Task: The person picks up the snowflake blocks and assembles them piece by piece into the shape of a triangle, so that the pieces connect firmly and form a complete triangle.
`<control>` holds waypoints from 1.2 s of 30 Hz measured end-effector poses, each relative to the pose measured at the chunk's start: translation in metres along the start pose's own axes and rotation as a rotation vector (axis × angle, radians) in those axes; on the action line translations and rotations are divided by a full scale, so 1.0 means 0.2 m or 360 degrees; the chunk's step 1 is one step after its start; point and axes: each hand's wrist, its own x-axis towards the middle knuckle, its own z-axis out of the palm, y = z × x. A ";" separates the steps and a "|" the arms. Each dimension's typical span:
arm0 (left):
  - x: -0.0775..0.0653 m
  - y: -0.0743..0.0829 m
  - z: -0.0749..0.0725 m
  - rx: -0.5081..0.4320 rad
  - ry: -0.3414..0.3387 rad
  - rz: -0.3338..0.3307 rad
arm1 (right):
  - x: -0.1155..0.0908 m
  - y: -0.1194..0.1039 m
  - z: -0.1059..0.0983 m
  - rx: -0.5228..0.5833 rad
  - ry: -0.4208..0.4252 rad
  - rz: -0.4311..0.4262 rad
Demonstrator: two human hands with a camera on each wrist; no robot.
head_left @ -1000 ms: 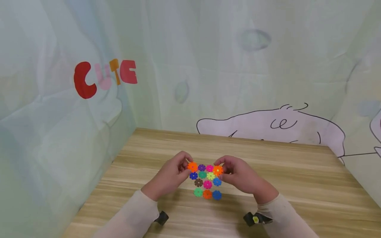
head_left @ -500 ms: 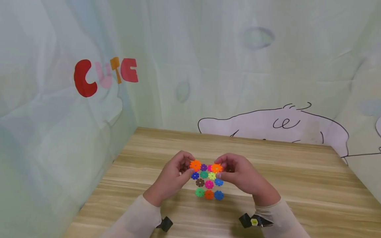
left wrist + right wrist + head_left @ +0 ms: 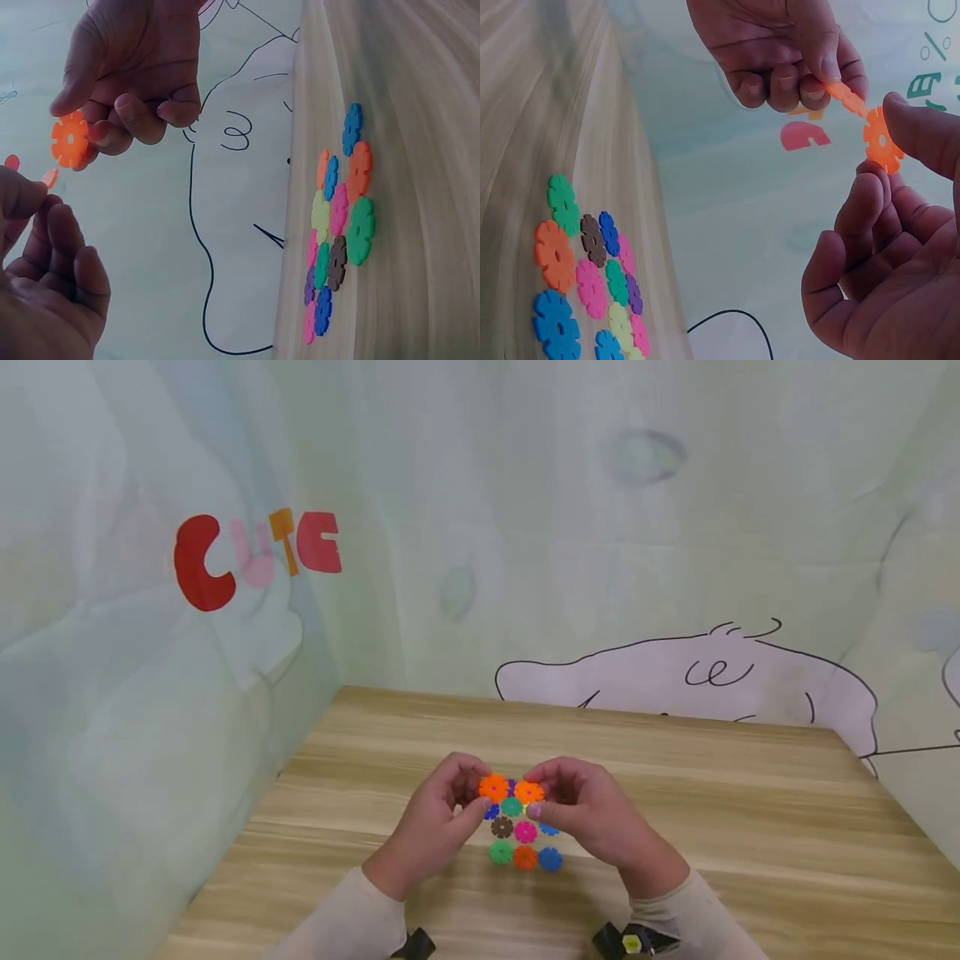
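Observation:
Both hands are raised above the table, fingertips facing each other. My left hand [image 3: 435,818] pinches an orange notched snowflake disc [image 3: 493,788] between thumb and fingers. A second orange snowflake disc [image 3: 883,140] is pinched by my right hand [image 3: 596,814]. In the right wrist view the two discs meet at their edges, the left one slanted to the other; I cannot tell whether their notches interlock. Beneath the hands lie loose snowflake discs in several colours, among them a brown disc [image 3: 502,827], a pink disc [image 3: 525,832] and a green disc [image 3: 361,230].
The loose discs lie close together in rough rows on the wooden table [image 3: 360,743]. Nearest the body are an orange disc [image 3: 526,858] and a blue disc [image 3: 551,859]. Printed cloth walls [image 3: 525,527] stand along the table's left and far edges.
My right hand has moved left with its orange disc, closing the gap to the left hand's disc. The right hand and its disc now cover more of the loose discs in the head view.

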 end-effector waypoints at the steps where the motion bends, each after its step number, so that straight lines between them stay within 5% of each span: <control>1: 0.00 0.00 0.00 -0.0007 0.0001 0.0031 | 0.00 0.00 0.00 0.0006 -0.0006 -0.0014; 19: -0.01 -0.01 0.01 -0.0146 0.0039 0.0325 | 0.02 -0.03 0.01 0.0037 -0.0089 -0.0061; 36: -0.04 -0.02 0.03 -0.0129 0.0016 0.0333 | -0.02 0.00 0.03 0.0132 -0.0111 -0.0074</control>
